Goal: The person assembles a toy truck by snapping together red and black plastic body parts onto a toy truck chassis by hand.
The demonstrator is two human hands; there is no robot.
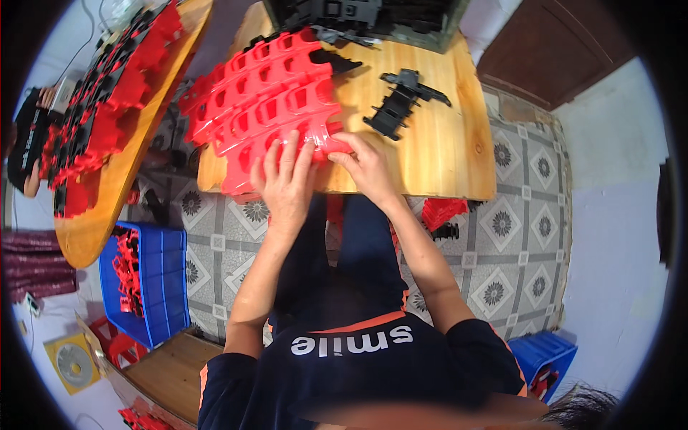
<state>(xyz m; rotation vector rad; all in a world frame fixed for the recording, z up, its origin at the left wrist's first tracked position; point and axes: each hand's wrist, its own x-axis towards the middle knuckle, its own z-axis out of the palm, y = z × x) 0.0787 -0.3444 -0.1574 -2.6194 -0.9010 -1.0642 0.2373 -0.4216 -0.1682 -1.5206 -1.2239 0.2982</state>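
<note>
Left hand (285,180) spread flat on perforated red molded-plastic sheet (281,84), right hand (367,165) pinching its edge; sheet on pale wooden table (441,161). Dark-green bin (450,34): black plastic parts (344,11). Blue plastic crate (170,287): red-and-black pieces (129,276).

Location type: small workshop with a patterned tile floor (527,215) and a painted wall (616,208). Indications: a wooden worktable (459,150) carries molded red plastic parts (269,93), a black plastic part (396,107) and, at the far edge, a box (453,29) of black pieces. A second table (82,240) at left holds red and black pieces (118,107) in quantity; another person (29,136) is beside it. Blue crates stand at left (166,287) and near right (534,355).
</note>
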